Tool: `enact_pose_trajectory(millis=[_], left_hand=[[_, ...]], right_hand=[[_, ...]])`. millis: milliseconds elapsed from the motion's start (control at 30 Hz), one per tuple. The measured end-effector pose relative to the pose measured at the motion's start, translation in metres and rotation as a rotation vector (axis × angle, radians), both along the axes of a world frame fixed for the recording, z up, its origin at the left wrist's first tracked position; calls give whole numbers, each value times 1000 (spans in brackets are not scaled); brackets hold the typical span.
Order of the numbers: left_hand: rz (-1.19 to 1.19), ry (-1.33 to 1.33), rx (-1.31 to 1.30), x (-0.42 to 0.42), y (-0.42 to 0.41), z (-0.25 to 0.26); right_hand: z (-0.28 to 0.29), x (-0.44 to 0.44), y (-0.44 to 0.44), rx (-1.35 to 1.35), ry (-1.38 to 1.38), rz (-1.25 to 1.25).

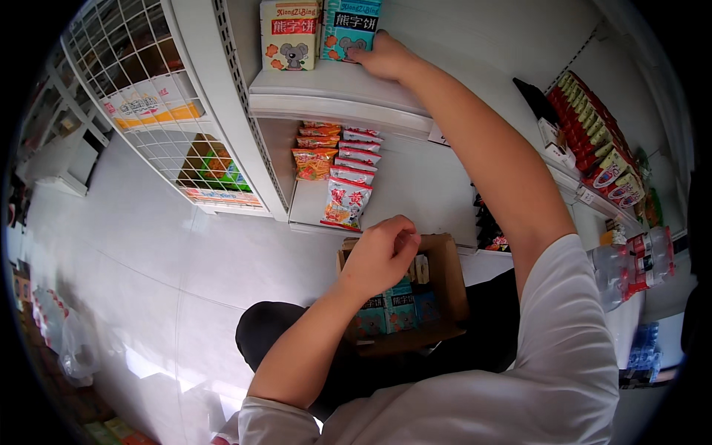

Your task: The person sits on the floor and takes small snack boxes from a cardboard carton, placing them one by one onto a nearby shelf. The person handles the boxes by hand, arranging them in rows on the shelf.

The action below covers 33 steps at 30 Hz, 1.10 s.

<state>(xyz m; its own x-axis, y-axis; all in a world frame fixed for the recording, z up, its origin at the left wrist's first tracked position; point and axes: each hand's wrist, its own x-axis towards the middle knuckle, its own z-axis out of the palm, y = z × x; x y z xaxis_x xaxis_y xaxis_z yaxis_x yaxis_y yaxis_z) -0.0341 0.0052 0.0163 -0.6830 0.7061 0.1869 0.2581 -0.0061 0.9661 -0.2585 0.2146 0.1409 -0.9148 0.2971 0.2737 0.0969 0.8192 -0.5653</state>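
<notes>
My right hand is at the upper shelf, its thumb on the front of a teal biscuit box with a cartoon mouse or koala on it. The box stands upright beside a cream biscuit box of the same design. My left hand hovers above an open cardboard carton, fingers curled, with nothing visible in it. Inside the carton lie several teal biscuit boxes and, partly hidden behind my left hand, some paler boxes. The carton sits in front of my body, between my dark-trousered legs.
The upper shelf's front edge juts out above rows of snack bags on the lower shelf. To the left stands a white wire-mesh side panel. Red snack packets and plastic bottles are on the right.
</notes>
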Motion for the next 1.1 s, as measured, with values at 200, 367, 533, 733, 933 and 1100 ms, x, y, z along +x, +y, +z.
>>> enact_pose_trajectory(millis=[200, 367, 533, 733, 933, 1100], left_hand=[[-117, 202, -292, 5, 2, -11], [-258, 364, -624, 16, -3, -9], [-367, 499, -875, 21, -2, -27], [-430, 521, -968, 28, 11, -31], [-427, 535, -925, 28, 21, -35], [-434, 501, -962, 30, 17, -38]], right_hand=[[-5, 132, 7, -366, 404, 466], [-65, 278, 7, -683, -388, 541], [-213, 324, 43, -128, -865, 412], [-269, 337, 28, 448, -849, 672], [-301, 341, 23, 583, -1009, 775], [-308, 335, 23, 560, -1035, 716]])
